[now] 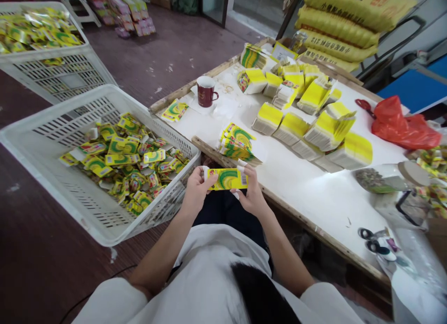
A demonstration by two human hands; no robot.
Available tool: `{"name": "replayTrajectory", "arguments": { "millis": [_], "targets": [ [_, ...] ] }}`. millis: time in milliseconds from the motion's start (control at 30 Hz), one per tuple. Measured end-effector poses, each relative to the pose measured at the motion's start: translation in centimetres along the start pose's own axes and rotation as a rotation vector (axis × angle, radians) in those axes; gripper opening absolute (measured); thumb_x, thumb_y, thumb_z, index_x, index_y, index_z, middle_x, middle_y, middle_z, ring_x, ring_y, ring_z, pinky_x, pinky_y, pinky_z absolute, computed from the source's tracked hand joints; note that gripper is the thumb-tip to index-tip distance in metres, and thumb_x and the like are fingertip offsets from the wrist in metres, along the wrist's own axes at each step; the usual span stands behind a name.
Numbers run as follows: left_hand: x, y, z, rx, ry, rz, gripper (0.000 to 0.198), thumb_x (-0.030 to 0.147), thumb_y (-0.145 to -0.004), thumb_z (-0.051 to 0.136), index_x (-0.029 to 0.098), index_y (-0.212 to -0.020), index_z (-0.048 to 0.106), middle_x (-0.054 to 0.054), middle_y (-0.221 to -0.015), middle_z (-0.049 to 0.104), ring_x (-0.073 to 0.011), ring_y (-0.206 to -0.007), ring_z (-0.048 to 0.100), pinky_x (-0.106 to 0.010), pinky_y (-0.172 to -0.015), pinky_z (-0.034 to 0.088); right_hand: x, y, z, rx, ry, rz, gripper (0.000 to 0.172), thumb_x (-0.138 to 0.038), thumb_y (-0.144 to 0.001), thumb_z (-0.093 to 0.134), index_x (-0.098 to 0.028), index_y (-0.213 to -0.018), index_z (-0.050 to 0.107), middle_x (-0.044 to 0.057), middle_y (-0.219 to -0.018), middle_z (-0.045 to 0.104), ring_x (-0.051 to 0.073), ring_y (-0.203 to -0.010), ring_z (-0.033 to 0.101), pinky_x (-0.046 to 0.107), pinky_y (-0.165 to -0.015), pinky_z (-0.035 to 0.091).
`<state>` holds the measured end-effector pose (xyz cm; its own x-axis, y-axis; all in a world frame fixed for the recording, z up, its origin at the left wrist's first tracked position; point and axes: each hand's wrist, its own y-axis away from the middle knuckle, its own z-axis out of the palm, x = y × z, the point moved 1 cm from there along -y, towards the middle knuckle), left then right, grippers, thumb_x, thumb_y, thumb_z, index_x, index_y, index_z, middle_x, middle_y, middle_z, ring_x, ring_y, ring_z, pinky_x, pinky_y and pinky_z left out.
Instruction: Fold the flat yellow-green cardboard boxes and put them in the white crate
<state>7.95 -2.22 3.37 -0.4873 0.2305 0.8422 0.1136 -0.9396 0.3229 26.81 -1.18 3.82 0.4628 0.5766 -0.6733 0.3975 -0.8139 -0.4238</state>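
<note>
In front of my lap, a small yellow-green carton (226, 179) with a barcode at its right end is held level between both hands. My left hand (196, 189) is closed on its left end, thumb across the front. At the opposite end, my right hand (252, 193) grips it between thumb and fingers. White coverings wrap some fingertips on both hands. Just beyond the carton, a fanned stack of flat printed cartons (237, 141) lies at the table's edge. To my left, a white plastic basket (104, 235) holds many similar cartons in a loose heap.
A maroon mug (206, 92) stands on the white table (307, 198). Several carton stacks (292, 128) cover its far middle. A red plastic bag (401, 124), a glass jar (375, 179) and scissors (372, 240) lie rightward. Another full basket (66, 77) stands far left; yellow sacks (338, 30) are piled behind.
</note>
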Motion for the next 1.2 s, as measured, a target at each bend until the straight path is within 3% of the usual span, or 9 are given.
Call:
{"name": "replayTrajectory", "arguments": {
  "millis": [167, 367, 500, 567, 633, 733, 933, 1067, 1200],
  "targets": [
    [-1.1, 0.4, 0.1, 0.046, 0.001, 0.044, 0.045, 0.040, -0.065, 0.084, 0.021, -0.089, 0.051, 0.006, -0.068, 0.060, -0.0059, -0.049, 0.052, -0.015, -0.039, 0.032, 0.6, 0.2, 1.2, -0.019, -0.118, 0.102, 0.072, -0.048, -0.095, 0.052, -0.021, -0.151, 0.017, 0.020, -0.146, 0.038, 0.032, -0.140, 0.040, 0.054, -0.114, 0.038],
    [-1.3, 0.6, -0.2, 0.083, -0.034, 0.110, 0.041, 0.042, -0.068, 0.082, 0.021, -0.087, 0.052, 0.007, -0.070, 0.058, -0.0067, -0.052, 0.051, -0.017, -0.043, 0.037, 0.8, 0.4, 2.6, 0.124, -0.054, 0.149, 0.072, -0.042, -0.093, 0.055, -0.020, -0.151, 0.017, 0.021, -0.144, 0.038, 0.033, -0.135, 0.044, 0.054, -0.110, 0.042],
    [0.8, -0.7, -4.1, 0.424, -0.081, 0.450, 0.037, 0.039, -0.070, 0.080, 0.021, -0.089, 0.053, 0.005, -0.082, 0.057, -0.0080, -0.069, 0.056, -0.018, -0.062, 0.047, 1.0, -2.0, 0.7, 0.236, -0.003, 0.135, 0.052, -0.035, -0.090, 0.061, -0.020, -0.136, 0.043, 0.018, -0.129, 0.050, 0.028, -0.111, 0.059, 0.045, -0.093, 0.054],
    [1.7, -1.6, -6.7, 0.617, -0.091, 0.612, 0.051, 0.039, -0.065, 0.083, 0.023, -0.101, 0.050, -0.001, -0.106, 0.058, -0.0136, -0.096, 0.060, -0.025, -0.087, 0.050, 1.9, -4.1, -1.0, 0.314, 0.097, 0.182, 0.029, -0.029, -0.092, 0.056, -0.021, -0.120, 0.057, 0.013, -0.116, 0.057, 0.026, -0.101, 0.061, 0.044, -0.090, 0.055],
    [1.9, -2.3, -8.7, 0.703, -0.102, 0.610, 0.071, 0.039, -0.059, 0.086, 0.025, -0.113, 0.042, -0.007, -0.131, 0.047, -0.0196, -0.121, 0.052, -0.032, -0.102, 0.044, 3.2, -6.2, -2.2, 0.317, 0.224, 0.241, 0.024, -0.028, -0.089, 0.058, -0.020, -0.112, 0.061, 0.013, -0.109, 0.059, 0.026, -0.094, 0.060, 0.045, -0.088, 0.054],
    [0.7, -2.6, -9.5, 0.661, -0.111, 0.504, 0.081, 0.043, -0.060, 0.085, 0.027, -0.122, 0.035, -0.011, -0.145, 0.034, -0.0231, -0.134, 0.041, -0.037, -0.109, 0.038, 5.3, -8.6, -2.7, 0.269, 0.372, 0.373, 0.019, -0.027, -0.082, 0.067, -0.017, -0.099, 0.065, 0.014, -0.102, 0.060, 0.029, -0.094, 0.058, 0.051, -0.090, 0.050],
    [-2.3, -2.3, -6.5, 0.482, -0.114, 0.336, 0.069, 0.047, -0.065, 0.083, 0.029, -0.119, 0.044, -0.009, -0.132, 0.049, -0.0194, -0.110, 0.059, -0.034, -0.092, 0.051, 7.2, -10.0, -1.7, 0.194, 0.446, 0.444, 0.020, -0.032, -0.077, 0.073, -0.020, -0.084, 0.059, 0.011, -0.091, 0.060, 0.030, -0.090, 0.057, 0.048, -0.085, 0.048],
    [-2.5, -1.8, -4.6, 0.369, -0.069, 0.290, 0.061, 0.045, -0.068, 0.082, 0.027, -0.115, 0.048, -0.008, -0.129, 0.055, -0.0165, -0.104, 0.061, -0.029, -0.088, 0.053, 5.9, -10.2, -2.1, 0.178, 0.416, 0.461, 0.023, -0.025, -0.075, 0.070, -0.021, -0.090, 0.052, 0.009, -0.091, 0.062, 0.026, -0.084, 0.058, 0.041, -0.078, 0.047],
    [-2.5, -0.7, -2.7, 0.125, 0.031, 0.253, 0.055, 0.048, -0.071, 0.080, 0.027, -0.115, 0.055, -0.008, -0.129, 0.059, -0.0186, -0.107, 0.063, -0.032, -0.087, 0.053, 2.5, -8.9, -2.5, 0.248, 0.287, 0.458, 0.024, -0.024, -0.079, 0.062, -0.022, -0.097, 0.046, 0.003, -0.085, 0.061, 0.021, -0.073, 0.058, 0.035, -0.070, 0.046]
  ]
}}
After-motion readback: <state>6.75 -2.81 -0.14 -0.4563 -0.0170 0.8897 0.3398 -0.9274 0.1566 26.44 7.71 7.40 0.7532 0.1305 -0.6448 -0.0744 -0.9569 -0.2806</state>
